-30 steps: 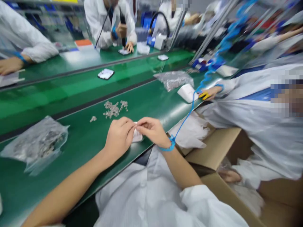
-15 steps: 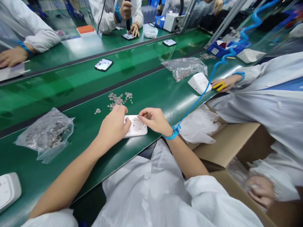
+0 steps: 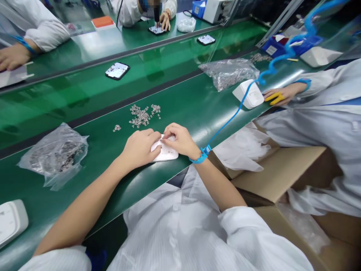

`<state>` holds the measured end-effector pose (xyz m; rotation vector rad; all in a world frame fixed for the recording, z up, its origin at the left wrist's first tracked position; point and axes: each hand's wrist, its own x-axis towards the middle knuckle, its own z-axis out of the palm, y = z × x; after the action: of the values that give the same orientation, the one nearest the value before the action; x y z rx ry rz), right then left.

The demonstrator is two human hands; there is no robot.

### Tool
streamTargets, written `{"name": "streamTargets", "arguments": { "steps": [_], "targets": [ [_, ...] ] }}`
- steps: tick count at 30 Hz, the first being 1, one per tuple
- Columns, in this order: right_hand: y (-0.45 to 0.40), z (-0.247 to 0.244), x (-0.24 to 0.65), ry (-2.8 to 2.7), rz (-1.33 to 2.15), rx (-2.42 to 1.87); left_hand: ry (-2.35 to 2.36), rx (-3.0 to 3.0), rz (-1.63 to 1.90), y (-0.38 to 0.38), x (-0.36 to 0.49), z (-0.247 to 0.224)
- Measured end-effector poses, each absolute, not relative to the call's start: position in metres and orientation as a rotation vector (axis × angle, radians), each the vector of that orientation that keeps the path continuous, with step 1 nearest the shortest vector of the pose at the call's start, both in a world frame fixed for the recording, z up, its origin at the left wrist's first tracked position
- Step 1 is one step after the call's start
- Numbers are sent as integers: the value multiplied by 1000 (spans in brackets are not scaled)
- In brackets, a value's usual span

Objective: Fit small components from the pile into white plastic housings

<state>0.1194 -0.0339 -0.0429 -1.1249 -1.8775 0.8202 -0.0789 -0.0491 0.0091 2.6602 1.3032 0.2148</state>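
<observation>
A white plastic housing (image 3: 168, 153) lies on the green bench in front of me. My left hand (image 3: 140, 148) is wrapped over its left side, thumb on its face, gripping it. My right hand (image 3: 179, 140) is bent over the housing's upper part with thumb and forefinger pinched together; whatever is between those fingertips is too small to make out. Just beyond my hands is a loose pile of small metal parts (image 3: 141, 116), with a few more (image 3: 117, 128) to its left. A blue band with a coiled cord is on my right wrist.
A clear bag of metal parts (image 3: 60, 154) lies left, another bag (image 3: 229, 71) back right. A white housing (image 3: 249, 94) stands beside a neighbour's hand (image 3: 283, 94). Black-edged units (image 3: 117, 70) sit on the middle strip. An open cardboard box (image 3: 278, 173) is at right.
My right hand has shifted left over the housing, nearer my left hand. My left fingers have moved over its upper edge. The black-edged unit on the strip appears farther left.
</observation>
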Motion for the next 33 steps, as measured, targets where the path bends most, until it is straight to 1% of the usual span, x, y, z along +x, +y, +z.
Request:
{"name": "streamTargets", "arguments": {
  "steps": [2, 4, 9, 11, 20, 25, 33],
  "targets": [
    [-34, -42, 121, -1888, 857, -1127, 1252, 2741, 214, -52, -82, 7],
    [-37, -44, 123, -1888, 821, -1122, 1228, 2811, 219, -54, -84, 5],
    [-55, -56, 131, -1964, 529, -994, 1181, 2890, 245, -56, -85, 4],
    [-59, -60, 133, -1992, 490, -976, 1162, 2906, 249, -56, -86, 4],
    [-60, -59, 136, -2048, 477, -961, 1139, 2989, 221, -56, -82, 4],
    [-61, -56, 137, -2107, 502, -990, 1180, 2928, 211, -57, -79, 7],
    [-53, -45, 121, -1895, 662, -1182, 1194, 2898, 329, -55, -82, 3]
  ]
}}
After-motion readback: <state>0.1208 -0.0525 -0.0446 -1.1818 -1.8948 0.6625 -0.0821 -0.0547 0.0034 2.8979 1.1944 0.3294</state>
